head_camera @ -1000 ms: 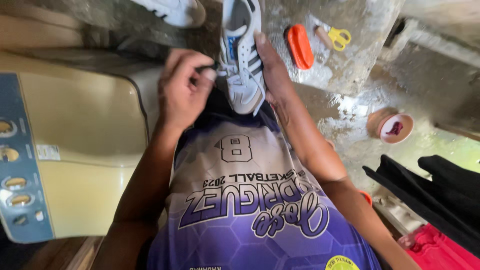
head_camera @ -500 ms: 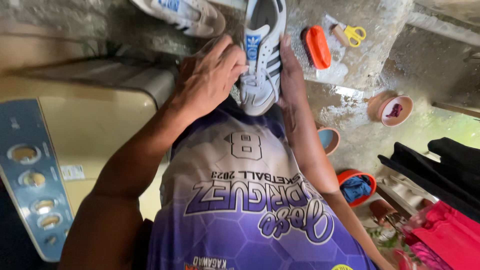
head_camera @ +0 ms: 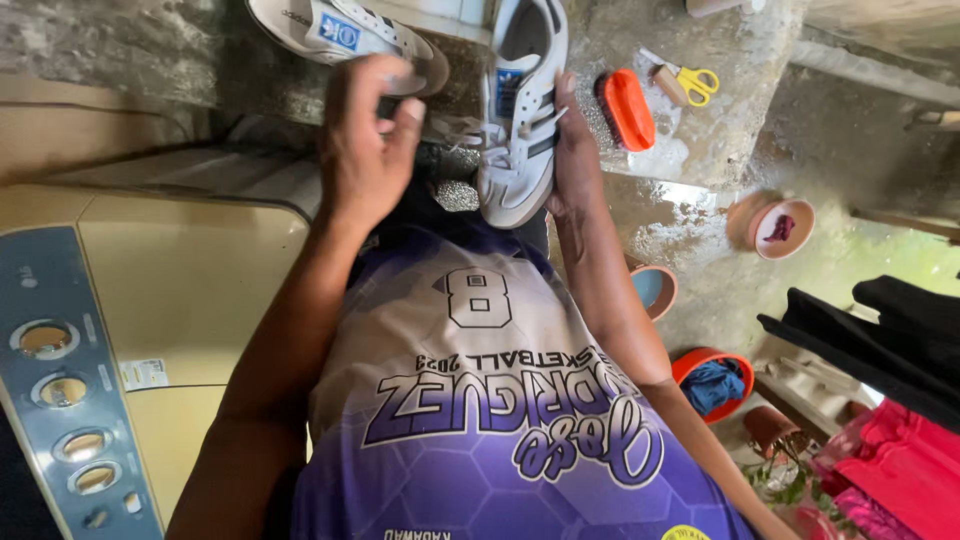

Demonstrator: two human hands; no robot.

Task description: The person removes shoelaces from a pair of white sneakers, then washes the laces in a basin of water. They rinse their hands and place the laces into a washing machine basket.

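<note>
Landmark: white leather sneaker with dark side stripes and a blue tongue label [head_camera: 520, 120], held upright over the wet grey concrete slab [head_camera: 720, 130].

Surroundings. Second matching white sneaker [head_camera: 340, 35], lying on the slab to the left of the held sneaker, partly covered by the left hand. Orange plastic scrub brush [head_camera: 625, 108], on the slab just right of the sneaker. Yellow-handled scissors [head_camera: 690, 82], beyond the brush, further right. Small terracotta pot with a dark red scrap inside [head_camera: 778, 225], lower right of the sneaker. Blue-lined round bowl [head_camera: 655, 290], below it beside the right forearm. Orange tub holding blue cloth [head_camera: 712, 380], lower still. Black garment [head_camera: 880, 340] and red cloth [head_camera: 900, 470], far right. Cream top-loading washing machine with a blue dial panel [head_camera: 150, 330], to the left. Purple and grey sports jersey [head_camera: 480, 400], worn by the person, filled the lower centre.

Sneaker. Toe pointed toward the wearer, opening upward, loose laces trailing from its left side.

Hands. Right hand [head_camera: 568, 160] lay flat along the sneaker's right side, fingers extended, gripping it. Left hand [head_camera: 365, 150] was just left of the sneaker, fingers curled together; whether they pinched a lace could not be told.

Setting. Outdoor wash area, damp concrete floor, daylight.
</note>
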